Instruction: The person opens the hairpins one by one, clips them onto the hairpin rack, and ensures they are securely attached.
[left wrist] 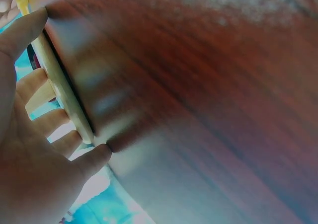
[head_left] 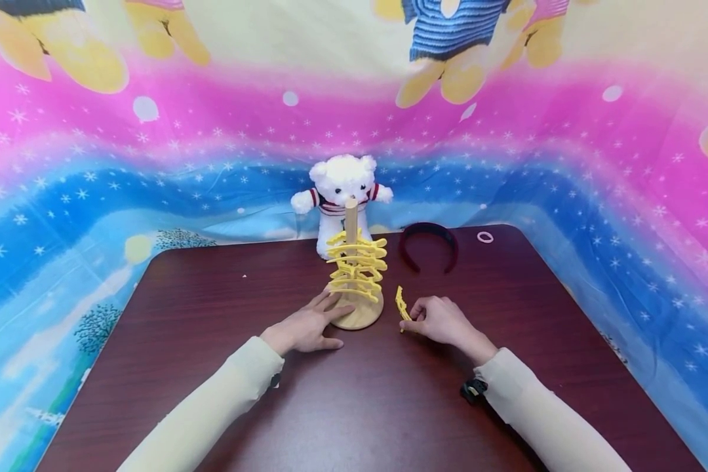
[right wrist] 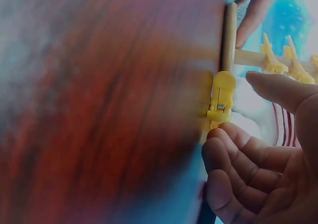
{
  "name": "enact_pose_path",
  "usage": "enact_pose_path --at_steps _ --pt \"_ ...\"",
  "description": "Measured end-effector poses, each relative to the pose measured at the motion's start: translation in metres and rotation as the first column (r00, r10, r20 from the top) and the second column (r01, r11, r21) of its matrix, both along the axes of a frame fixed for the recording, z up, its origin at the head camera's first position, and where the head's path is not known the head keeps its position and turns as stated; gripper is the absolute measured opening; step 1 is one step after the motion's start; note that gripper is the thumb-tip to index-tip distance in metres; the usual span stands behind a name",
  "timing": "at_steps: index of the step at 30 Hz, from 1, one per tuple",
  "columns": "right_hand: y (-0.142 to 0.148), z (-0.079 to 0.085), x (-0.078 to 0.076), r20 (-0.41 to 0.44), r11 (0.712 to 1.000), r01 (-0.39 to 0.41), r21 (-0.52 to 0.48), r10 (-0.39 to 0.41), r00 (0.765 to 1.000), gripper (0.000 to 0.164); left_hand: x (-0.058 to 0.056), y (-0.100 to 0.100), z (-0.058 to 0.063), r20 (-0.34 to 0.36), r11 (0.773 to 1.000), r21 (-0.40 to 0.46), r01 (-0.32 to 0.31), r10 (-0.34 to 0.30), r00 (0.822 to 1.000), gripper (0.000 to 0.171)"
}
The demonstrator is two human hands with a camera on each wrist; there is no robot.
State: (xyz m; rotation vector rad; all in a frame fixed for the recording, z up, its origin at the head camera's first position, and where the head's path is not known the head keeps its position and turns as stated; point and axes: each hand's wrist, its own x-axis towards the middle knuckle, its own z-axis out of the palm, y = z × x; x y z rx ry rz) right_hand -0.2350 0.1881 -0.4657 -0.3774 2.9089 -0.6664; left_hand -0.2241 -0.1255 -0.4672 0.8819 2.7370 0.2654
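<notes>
A round wooden base (head_left: pixel 361 314) carries an upright wooden post (head_left: pixel 351 219) with several yellow spring clips (head_left: pixel 356 265) jutting out along it. My left hand (head_left: pixel 309 324) rests at the base's left side, fingers spread, one lying on the base. The left wrist view shows those fingers along the base's rim (left wrist: pixel 62 85). To the right of the stand, one separate yellow spring clip (head_left: pixel 402 308) lies low at the table surface. My right hand (head_left: pixel 442 320) touches its end with curled fingertips (right wrist: pixel 221 139); in the right wrist view the thumb stands apart from the clip (right wrist: pixel 222 97).
Behind the stand sits a white teddy bear (head_left: pixel 343 180) in a striped top. A dark red headband (head_left: pixel 429 229) and a pale pink ring (head_left: pixel 485 237) lie toward the back right of the brown table (head_left: pixel 212 314). Patterned cloth (head_left: pixel 242 144) hangs around the table.
</notes>
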Motion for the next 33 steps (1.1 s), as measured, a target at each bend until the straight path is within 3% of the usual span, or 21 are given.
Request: enact_pose_path --at_steps 10,24,33 --pt "-0.0019 0.0009 -0.0023 0.004 0.996 -0.012 0.087 0.012 1.000 0.030 0.0001 -0.0003 -0.0018 0.003 1.000 0.006 -0.003 0.003 1.000 0.078" --pt "-0.0069 0.0062 -0.0037 0.046 0.987 0.044 0.154 -0.051 0.998 0.043 -0.0015 -0.0008 -0.0014 0.008 1.000 0.003 -0.011 0.011 1.000 0.079" --pt "-0.0006 0.0071 -0.0059 0.058 0.986 0.054 0.157 -0.063 0.996 0.037 -0.0008 -0.0008 -0.0014 0.009 1.000 0.010 -0.002 0.002 1.000 0.079"
